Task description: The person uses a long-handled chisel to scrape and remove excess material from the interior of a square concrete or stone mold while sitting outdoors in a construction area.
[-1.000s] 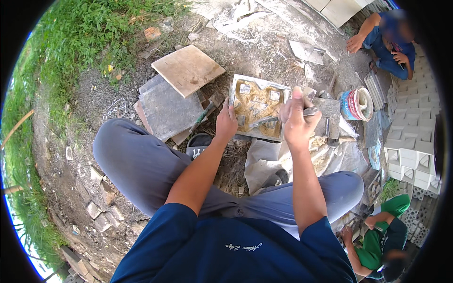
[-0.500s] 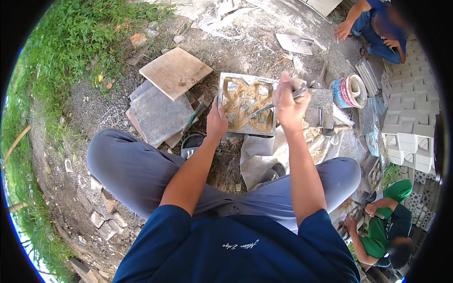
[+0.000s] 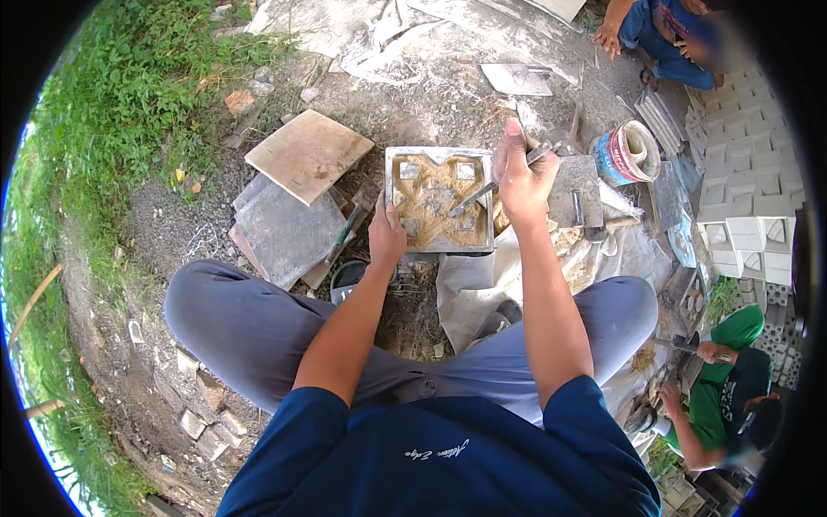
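In front of me is a square grey mould (image 3: 440,249) filled with tan sandy mix, with grey blocks showing at its corners and a grey star-like shape in the middle. My left hand (image 3: 387,234) closes on its left side, near the lower corner. My right hand (image 3: 527,179) grips a thin metal trowel (image 3: 474,198) at the right edge. The blade slants down to the left, its tip over the mix beside the central shape. Whether the tip touches the mix I cannot tell.
Left of the mould lie a tan board (image 3: 310,155), grey slabs (image 3: 289,228) and a green-handled tool (image 3: 347,228). To the right are a flat metal plate (image 3: 573,183) and a bucket (image 3: 613,159). Two co-workers sit at the right, one in green (image 3: 702,422). Patterned blocks (image 3: 745,164) are stacked behind.
The view has shifted slightly. My right hand, blurred before, shows more sharply, with the trowel still over the mould. The grey shapes stand out more from the mix. My left hand keeps its hold.
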A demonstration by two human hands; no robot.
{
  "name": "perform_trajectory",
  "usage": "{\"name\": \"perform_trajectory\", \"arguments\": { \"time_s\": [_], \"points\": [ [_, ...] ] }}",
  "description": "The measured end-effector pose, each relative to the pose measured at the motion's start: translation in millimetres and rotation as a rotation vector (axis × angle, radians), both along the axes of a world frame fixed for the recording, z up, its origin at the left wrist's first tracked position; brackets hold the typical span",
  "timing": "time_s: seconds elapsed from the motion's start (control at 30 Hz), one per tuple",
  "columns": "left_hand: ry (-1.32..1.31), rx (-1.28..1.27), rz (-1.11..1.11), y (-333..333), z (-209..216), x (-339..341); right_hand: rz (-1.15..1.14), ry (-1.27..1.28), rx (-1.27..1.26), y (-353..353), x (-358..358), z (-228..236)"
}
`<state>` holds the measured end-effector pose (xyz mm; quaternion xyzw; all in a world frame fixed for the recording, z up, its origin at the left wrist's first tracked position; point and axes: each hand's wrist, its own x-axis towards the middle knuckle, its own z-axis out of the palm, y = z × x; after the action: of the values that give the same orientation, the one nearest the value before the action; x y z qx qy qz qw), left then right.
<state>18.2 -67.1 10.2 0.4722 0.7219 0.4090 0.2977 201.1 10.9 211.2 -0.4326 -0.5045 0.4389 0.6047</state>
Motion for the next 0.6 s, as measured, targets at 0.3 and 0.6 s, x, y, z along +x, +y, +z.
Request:
{"name": "perform_trajectory", "arguments": {
  "time_s": [0.3, 0.6],
  "points": [
    [-0.003, -0.009, 0.008, 0, -9, -3, -0.064, -0.185, 0.021, -2, -7, -5],
    [-0.011, -0.008, -0.013, -1, 8, 6, -0.194, 0.153, 0.062, -5, 13, 31]
  ]
}}
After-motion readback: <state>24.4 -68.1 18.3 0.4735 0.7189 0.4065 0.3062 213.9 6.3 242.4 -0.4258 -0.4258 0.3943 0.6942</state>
